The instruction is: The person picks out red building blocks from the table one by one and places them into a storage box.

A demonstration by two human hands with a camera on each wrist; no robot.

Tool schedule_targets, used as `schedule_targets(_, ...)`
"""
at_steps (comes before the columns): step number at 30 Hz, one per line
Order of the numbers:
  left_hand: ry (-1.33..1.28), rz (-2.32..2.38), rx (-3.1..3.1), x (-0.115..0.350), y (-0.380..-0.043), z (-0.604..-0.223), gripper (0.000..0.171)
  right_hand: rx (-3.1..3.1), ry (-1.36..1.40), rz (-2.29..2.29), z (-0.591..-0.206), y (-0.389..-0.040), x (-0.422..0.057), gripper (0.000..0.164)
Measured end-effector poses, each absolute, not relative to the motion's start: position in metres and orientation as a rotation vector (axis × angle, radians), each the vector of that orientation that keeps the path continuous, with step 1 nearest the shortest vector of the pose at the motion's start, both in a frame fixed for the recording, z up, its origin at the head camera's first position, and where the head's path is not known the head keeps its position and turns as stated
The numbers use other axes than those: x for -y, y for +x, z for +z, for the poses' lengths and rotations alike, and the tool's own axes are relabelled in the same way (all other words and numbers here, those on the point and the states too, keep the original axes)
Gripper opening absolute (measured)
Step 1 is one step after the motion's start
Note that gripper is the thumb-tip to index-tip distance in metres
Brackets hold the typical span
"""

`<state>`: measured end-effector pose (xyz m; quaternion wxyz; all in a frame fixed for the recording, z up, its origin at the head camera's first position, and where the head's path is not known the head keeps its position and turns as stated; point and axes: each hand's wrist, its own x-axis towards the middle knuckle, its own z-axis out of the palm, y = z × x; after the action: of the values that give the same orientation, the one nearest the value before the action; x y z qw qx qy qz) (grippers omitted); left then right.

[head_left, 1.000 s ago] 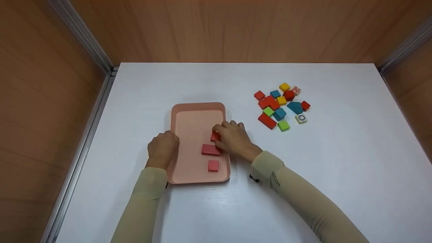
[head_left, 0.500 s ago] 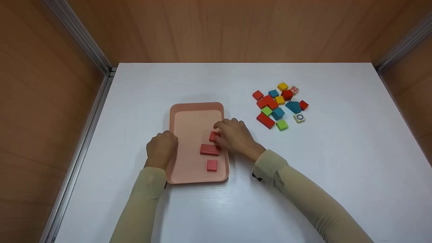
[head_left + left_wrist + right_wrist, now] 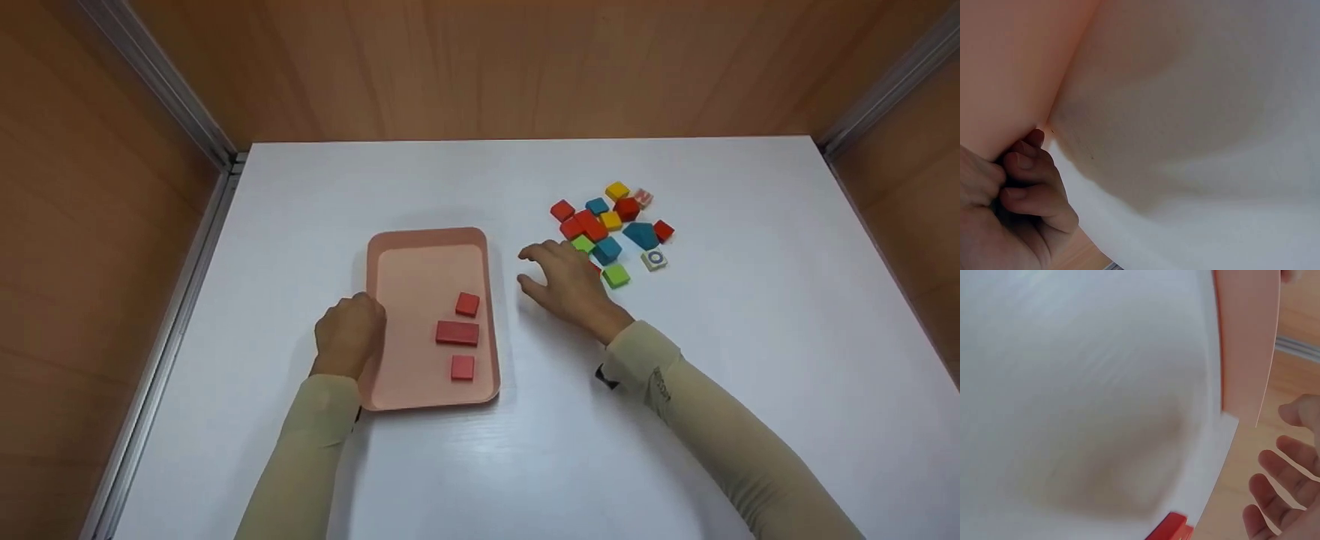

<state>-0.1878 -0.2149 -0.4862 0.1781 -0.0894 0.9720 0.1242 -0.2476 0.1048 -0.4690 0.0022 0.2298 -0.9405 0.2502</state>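
A pink rectangular tray (image 3: 420,391) lies on the white table. My left hand (image 3: 349,334) grips its left rim; in the left wrist view the curled fingers (image 3: 1033,169) press up against the tray's edge. Along the tray's right side sit a small red block (image 3: 467,304), a long red block (image 3: 457,333) and a pinkish-red square block (image 3: 462,367), all apart from one another. Between tray and block pile, my right hand (image 3: 571,288) hovers with thumb and fingers spread, holding nothing. It partly covers a red block at the pile's near left.
Right of the tray lies a loose pile of red, yellow, green and blue blocks, with a blue block (image 3: 607,250) and a green cube (image 3: 616,275) near its front. A patterned block (image 3: 654,259) sits at its right. Wooden panels (image 3: 480,71) border the table.
My right hand has let go of the small red block in the tray and moved right, towards the pile, its fingers spreading. The left hand stays on the rim.
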Motion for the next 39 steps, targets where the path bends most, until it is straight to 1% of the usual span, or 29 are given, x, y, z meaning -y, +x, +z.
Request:
schedule_targets(9, -0.299, 0.418, -2.746, 0.223, -0.184, -0.487, 0.033, 2.941, 0.575, 0.734, -0.475, -0.256, -0.148, 0.042)
schedule_targets(14, -0.310, 0.404, -2.741, 0.225, -0.185, -0.487, 0.031, 2.977, 0.478, 0.711, -0.480, -0.259, -0.162, 0.042)
schedule_targets(21, -0.272, 0.399, -2.778, 0.226, -0.182, -0.487, 0.027, 3.028, 0.409, 0.715, -0.482, -0.260, -0.168, 0.044)
schedule_targets(32, -0.328, 0.467, -2.764, 0.220, -0.185, -0.486, 0.036, 3.153, 0.319, 0.567, -0.489, -0.259, -0.171, 0.055)
schedule_targets(39, -0.306, 0.466, -2.786, 0.216, -0.188, -0.486, 0.038, 3.185, 0.286, 0.541, -0.493, -0.261, -0.173, 0.050)
